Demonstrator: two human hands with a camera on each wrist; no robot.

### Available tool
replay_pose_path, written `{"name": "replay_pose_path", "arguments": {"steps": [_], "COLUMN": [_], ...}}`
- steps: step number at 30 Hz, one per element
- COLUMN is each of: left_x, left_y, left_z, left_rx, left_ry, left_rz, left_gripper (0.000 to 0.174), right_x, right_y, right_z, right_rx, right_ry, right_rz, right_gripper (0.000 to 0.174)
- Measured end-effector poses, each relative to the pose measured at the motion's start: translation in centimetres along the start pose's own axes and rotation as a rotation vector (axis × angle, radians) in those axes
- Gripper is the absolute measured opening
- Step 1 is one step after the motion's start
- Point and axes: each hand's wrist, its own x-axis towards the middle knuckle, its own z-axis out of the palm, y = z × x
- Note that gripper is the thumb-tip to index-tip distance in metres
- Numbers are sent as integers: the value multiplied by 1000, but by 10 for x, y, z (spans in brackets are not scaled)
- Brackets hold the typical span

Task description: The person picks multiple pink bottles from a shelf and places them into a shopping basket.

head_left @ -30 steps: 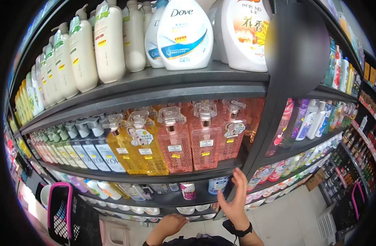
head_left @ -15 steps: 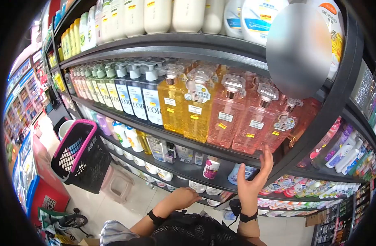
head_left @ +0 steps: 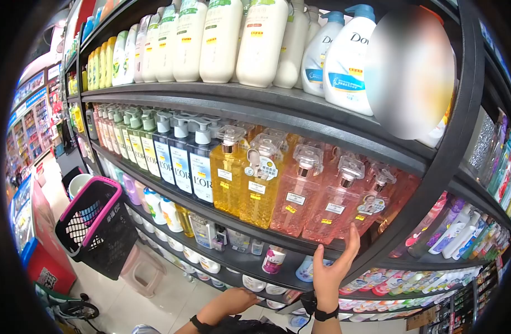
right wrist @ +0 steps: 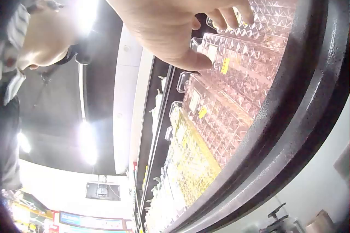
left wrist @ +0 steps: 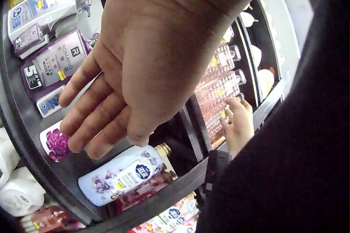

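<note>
My right hand (head_left: 333, 273) is raised at the front edge of the middle shelf, fingers spread and loosely bent. Its fingertips are right at the lower part of the pink bottles (head_left: 330, 209), which have clear faceted caps and small yellow price stickers. In the right wrist view, the thumb and fingers overlap the textured pink bottles (right wrist: 240, 63). My left hand (head_left: 237, 302) hangs lower, in front of the bottom shelves, with nothing in it. The left wrist view shows its fingers relaxed before a flower-printed light-blue bottle (left wrist: 123, 175) and a purple Romano pack (left wrist: 57, 61).
Yellow bottles (head_left: 227, 183) and dark pump bottles (head_left: 177, 161) stand left of the pink ones. White Dove bottles (head_left: 347, 64) line the shelf above. A black post (head_left: 433, 172) rises at right. A black basket with pink trim (head_left: 108, 245) sits over a pale stool (head_left: 141, 270).
The head view has swung left, bringing the basket and stool further into view. My right hand has come closer to the pink bottles, while my left stays low.
</note>
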Motion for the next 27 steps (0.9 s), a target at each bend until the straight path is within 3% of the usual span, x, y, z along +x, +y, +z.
{"name": "replay_pose_path", "arguments": {"steps": [9, 15, 22, 25, 27], "left_x": [8, 9, 9, 16, 27], "left_y": [-8, -3, -7, 7, 16], "left_z": [16, 14, 19, -12, -38], "left_rx": [39, 79, 101, 69, -38], "left_ry": [-29, 16, 7, 130, 335], "left_rz": [89, 147, 160, 154, 126], "left_gripper": [36, 35, 35, 26, 19], "right_x": [2, 9, 14, 12, 12], "right_y": [12, 12, 4, 5, 5], "right_z": [6, 16, 29, 36, 40], "right_rx": [151, -23, 48, -30, -21], "right_ry": [-25, -9, 52, 91, 130], "right_rz": [87, 59, 149, 114, 97], "right_gripper": [76, 80, 87, 85, 83]}}
